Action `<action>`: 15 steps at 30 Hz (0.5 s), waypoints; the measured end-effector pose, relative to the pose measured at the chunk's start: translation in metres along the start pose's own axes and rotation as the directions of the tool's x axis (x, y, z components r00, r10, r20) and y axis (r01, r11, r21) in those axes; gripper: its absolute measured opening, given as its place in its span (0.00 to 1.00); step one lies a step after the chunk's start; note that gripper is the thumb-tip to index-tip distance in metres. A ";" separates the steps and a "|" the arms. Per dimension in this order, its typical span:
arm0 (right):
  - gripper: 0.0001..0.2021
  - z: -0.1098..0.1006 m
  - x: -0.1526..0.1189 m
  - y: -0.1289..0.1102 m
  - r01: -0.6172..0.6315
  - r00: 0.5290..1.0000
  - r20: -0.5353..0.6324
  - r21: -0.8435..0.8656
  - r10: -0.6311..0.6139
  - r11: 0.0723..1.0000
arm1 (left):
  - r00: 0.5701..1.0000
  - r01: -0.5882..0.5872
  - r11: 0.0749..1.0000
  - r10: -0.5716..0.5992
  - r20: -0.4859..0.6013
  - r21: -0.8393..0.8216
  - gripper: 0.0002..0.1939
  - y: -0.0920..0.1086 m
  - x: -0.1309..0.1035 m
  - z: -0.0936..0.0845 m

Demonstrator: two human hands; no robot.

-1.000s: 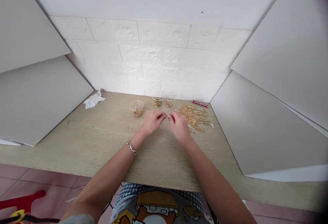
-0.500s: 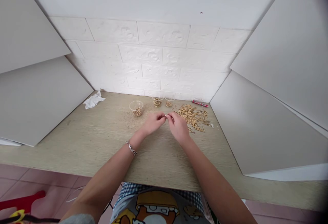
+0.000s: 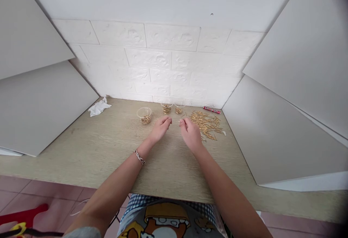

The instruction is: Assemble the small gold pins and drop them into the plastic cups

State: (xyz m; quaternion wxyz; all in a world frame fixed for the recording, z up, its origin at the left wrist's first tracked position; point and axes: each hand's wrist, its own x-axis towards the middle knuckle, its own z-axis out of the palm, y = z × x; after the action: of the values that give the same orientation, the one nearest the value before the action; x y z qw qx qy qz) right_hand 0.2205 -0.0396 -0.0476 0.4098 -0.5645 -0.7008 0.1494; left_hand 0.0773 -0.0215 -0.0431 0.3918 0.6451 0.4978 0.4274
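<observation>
My left hand (image 3: 160, 129) hovers over the middle of the table, thumb and fingers pinched together; whatever lies in the pinch is too small to make out. To its right, with a gap between, my right hand (image 3: 189, 131) is also closed in a pinch. A tiny pale tip pokes out leftward from its fingers, its kind unclear. Beside the right hand spreads a pile of thin gold-coloured metal pins (image 3: 205, 123). A clear plastic cup (image 3: 144, 113) holding small gold pieces stands left of my left hand.
Two more clear cups with gold pieces, a left one (image 3: 166, 108) and a right one (image 3: 179, 107), stand near the wall. A red tube (image 3: 211, 110) lies behind the pins. A crumpled white tissue (image 3: 99, 106) is at the far left. Grey panels (image 3: 288, 136) flank the wooden table (image 3: 108, 143).
My hands, which met at the fingertips, have drawn apart, the left one moving slightly left and the right one slightly right. The cups and pile look unchanged.
</observation>
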 end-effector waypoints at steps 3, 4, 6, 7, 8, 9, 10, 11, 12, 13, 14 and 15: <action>0.13 0.000 0.000 0.000 -0.001 1.000 0.005 0.001 0.001 1.000 | 0.998 0.052 0.992 -0.056 -0.033 -0.119 0.11 -0.003 0.004 -0.001; 0.13 -0.001 0.000 -0.001 -0.002 1.000 0.005 0.001 0.002 1.000 | 0.996 0.071 0.984 -0.078 -0.037 -0.164 0.11 -0.005 0.005 -0.001; 0.13 -0.001 -0.001 -0.002 0.000 1.000 0.003 -0.001 0.000 1.000 | 0.992 0.121 0.956 -0.129 -0.010 -0.269 0.12 -0.007 0.007 -0.002; 0.13 -0.002 -0.001 -0.002 0.002 1.000 0.002 -0.005 -0.002 1.000 | 0.988 0.151 0.936 -0.154 0.016 -0.319 0.13 -0.008 0.007 -0.002; 0.13 -0.002 -0.001 -0.003 0.003 1.000 0.001 -0.012 -0.003 1.000 | 0.983 0.182 0.914 -0.178 0.045 -0.362 0.13 -0.008 0.007 -0.001; 0.12 -0.002 -0.001 -0.003 0.004 1.000 0.000 -0.021 -0.004 1.000 | 0.977 0.214 0.894 -0.201 0.075 -0.395 0.14 -0.009 0.007 -0.001; 0.12 -0.002 -0.001 -0.003 0.003 1.000 0.001 -0.027 -0.003 1.000 | 0.970 0.244 0.874 -0.222 0.101 -0.420 0.14 -0.009 0.007 0.000; 0.12 -0.002 0.000 -0.003 0.002 1.000 0.002 -0.029 -0.002 1.000 | 0.963 0.270 0.857 -0.241 0.122 -0.439 0.14 -0.008 0.006 0.000; 0.11 -0.002 0.000 -0.003 0.002 1.000 0.004 -0.027 -0.002 1.000 | 0.957 0.290 0.843 -0.254 0.140 -0.453 0.14 -0.008 0.006 0.000; 0.10 -0.002 0.000 -0.003 0.004 1.000 0.010 -0.022 -0.004 1.000 | 0.953 0.304 0.832 -0.262 0.155 -0.464 0.14 -0.008 0.006 0.001; 0.10 -0.001 0.000 -0.003 0.007 1.000 0.017 -0.015 -0.007 1.000 | 0.950 0.313 0.824 -0.266 0.166 -0.472 0.14 -0.008 0.006 0.001; 0.09 -0.001 0.000 -0.002 0.010 1.000 0.023 -0.010 -0.010 1.000 | 0.947 0.320 0.818 -0.269 0.174 -0.477 0.14 -0.008 0.006 0.001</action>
State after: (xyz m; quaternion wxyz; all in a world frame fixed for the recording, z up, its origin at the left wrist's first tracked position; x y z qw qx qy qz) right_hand 0.2197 -0.0407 -0.0454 0.3996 -0.5613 -0.7090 0.1500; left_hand 0.0769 -0.0147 -0.0498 0.6305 0.4570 0.4439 0.4433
